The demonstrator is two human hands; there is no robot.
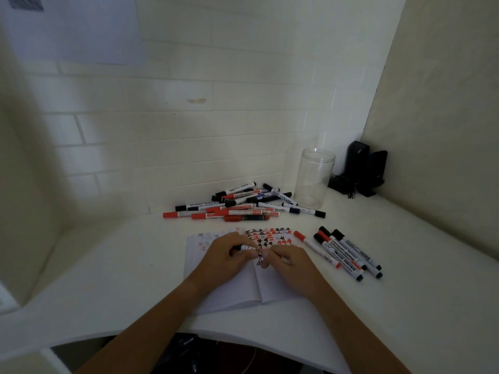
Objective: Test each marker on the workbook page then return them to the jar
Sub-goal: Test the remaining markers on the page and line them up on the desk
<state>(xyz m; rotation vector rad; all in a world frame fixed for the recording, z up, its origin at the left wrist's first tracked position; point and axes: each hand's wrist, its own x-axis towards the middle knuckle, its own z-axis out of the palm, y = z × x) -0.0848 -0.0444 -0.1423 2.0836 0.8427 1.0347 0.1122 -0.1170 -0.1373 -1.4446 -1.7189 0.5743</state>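
Both hands meet over the open workbook (216,287), which sits near the front edge of the white worktop (405,265). The left hand (221,259) has its fingers curled round the barrel of a black-capped marker (244,247), held roughly level above the page. The right hand (287,261) is curled in tight at the marker's other end; it looks like it's pinching the cap or the tip end, but the fingers hide it, so I can't tell which.

My guess is this is the uncap or recap step. To do it well: pull or push straight along the barrel with no twisting, and keep the tip clear of the page and your fingers until you mean to write. If capping, press until it seats or the thing dries out.

The markers are smooth plastic cylinders, white bodies with printed labels, red or black caps. A big loose pile (243,205) sits toward the back edge, and a neat row of five (343,252) lies just right of the workbook. They'll roll if nudged.

The jar (313,179) is clear, thin-walled, straight-sided and open-topped, standing upright near the back right corner beside the pile. It looks empty. The paper is matte, with rows of red and black test marks (266,237) along the top.
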